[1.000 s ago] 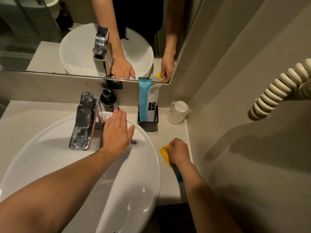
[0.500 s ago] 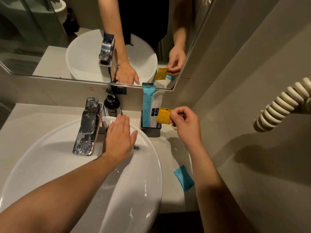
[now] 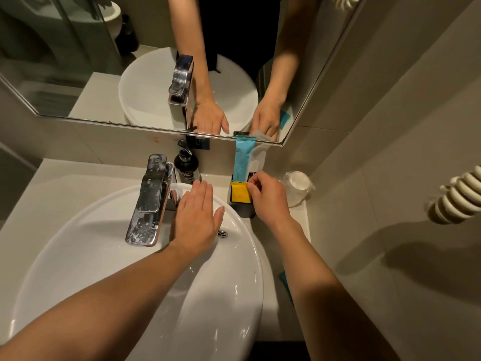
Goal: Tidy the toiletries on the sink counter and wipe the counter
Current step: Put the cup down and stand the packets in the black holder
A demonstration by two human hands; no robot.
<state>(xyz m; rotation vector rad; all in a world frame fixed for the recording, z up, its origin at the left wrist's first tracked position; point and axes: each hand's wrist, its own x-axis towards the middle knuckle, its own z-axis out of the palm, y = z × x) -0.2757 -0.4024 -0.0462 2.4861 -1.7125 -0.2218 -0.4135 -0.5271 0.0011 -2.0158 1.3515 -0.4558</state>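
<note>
Head: sachet [image 3: 240,192] (yellow) against right hand [image 3: 269,198]

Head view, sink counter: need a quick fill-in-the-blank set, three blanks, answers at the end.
1. The right hand pinches the small flat yellow packet at the front of the ___ rectangular holder.
2. The left hand lies flat on the white oval basin; the chrome faucet is on its ___ side.
3. The clear plastic cup stands to the ___ of that holder.
Missing words: black; left; right.
</note>
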